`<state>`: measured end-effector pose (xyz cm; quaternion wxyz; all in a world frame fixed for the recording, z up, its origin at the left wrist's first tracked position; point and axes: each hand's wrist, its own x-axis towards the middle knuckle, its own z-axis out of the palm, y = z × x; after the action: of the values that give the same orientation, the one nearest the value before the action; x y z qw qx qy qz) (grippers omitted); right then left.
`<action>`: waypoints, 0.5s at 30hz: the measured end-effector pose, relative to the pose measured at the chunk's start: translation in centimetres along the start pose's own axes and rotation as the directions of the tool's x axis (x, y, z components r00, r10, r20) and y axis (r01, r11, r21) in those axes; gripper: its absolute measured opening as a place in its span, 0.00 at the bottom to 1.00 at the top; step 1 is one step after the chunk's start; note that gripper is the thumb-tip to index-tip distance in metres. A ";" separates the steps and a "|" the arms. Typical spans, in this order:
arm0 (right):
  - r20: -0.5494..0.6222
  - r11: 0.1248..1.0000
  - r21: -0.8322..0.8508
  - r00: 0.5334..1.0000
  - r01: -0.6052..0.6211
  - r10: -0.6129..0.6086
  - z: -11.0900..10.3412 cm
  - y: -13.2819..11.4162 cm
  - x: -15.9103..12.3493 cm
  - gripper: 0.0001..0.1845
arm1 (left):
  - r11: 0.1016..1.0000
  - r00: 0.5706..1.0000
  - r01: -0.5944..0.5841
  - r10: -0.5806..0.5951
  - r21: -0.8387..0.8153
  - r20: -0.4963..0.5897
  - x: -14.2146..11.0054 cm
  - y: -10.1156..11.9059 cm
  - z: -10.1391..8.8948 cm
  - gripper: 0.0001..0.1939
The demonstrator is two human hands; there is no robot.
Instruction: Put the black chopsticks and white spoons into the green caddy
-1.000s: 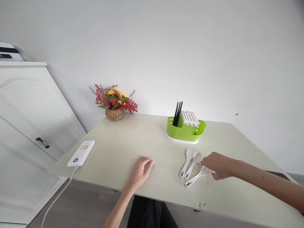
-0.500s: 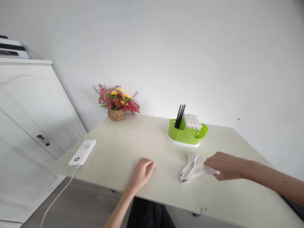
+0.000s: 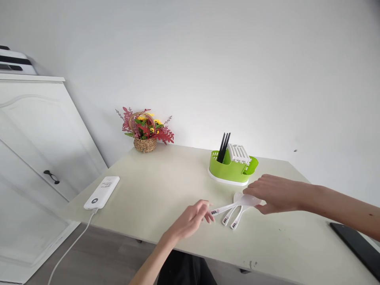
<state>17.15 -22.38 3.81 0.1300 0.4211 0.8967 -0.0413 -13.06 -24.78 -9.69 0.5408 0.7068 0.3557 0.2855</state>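
My right hand (image 3: 274, 193) pinches a white soup spoon (image 3: 230, 206) by its bowl, with the handle pointing left above the table. My left hand (image 3: 194, 217) is at the end of that handle, its thumb and fingers apart around the tip; I cannot tell whether they touch it. Under the held spoon, two more white spoons (image 3: 236, 221) lie side by side on the table, their bowls partly covered. Just behind them stands a green cutlery holder (image 3: 227, 171) on a white base, with black chopsticks (image 3: 223, 148) upright in its left part.
A wicker basket of artificial flowers (image 3: 145, 145) stands at the table's back left. On the left lies a white power bank (image 3: 102, 192) with a cable hanging over the edge. A dark flat device (image 3: 354, 245) lies at the right. A white cabinet (image 3: 38, 138) flanks the table.
My right hand has lifted the spoon off the table and brought it left, across the other two. My left hand has moved right to the handle's end, its fingers opening.
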 end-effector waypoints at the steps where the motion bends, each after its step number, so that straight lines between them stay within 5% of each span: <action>1: 0.032 1.000 0.016 0.999 0.020 -0.021 -0.4 -0.5 0.2 0.04 | 1.000 0.997 0.002 -0.002 -0.007 0.071 0.1 0.7 0.4 0.28; 6: 0.112 0.971 0.240 0.993 0.007 -0.035 -3.0 -2.1 0.3 0.07 | 0.985 0.981 0.062 -0.032 -0.158 0.190 0.5 2.0 0.8 0.28; 11: 0.072 0.768 0.638 0.997 -0.060 0.018 -4.5 -2.7 0.3 0.20 | 0.854 0.955 0.148 0.008 -0.499 0.297 1.1 0.5 0.3 0.26; 15: -0.044 0.680 0.733 0.993 -0.040 0.106 -4.5 -2.3 1.3 0.21 | 0.740 0.950 0.149 0.076 -0.656 0.302 3.1 -0.1 0.8 0.26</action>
<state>13.70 -22.06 7.68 -0.0842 0.4748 0.7930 -0.3724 -10.58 -22.68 -9.90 0.8129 0.4929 0.1540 0.2694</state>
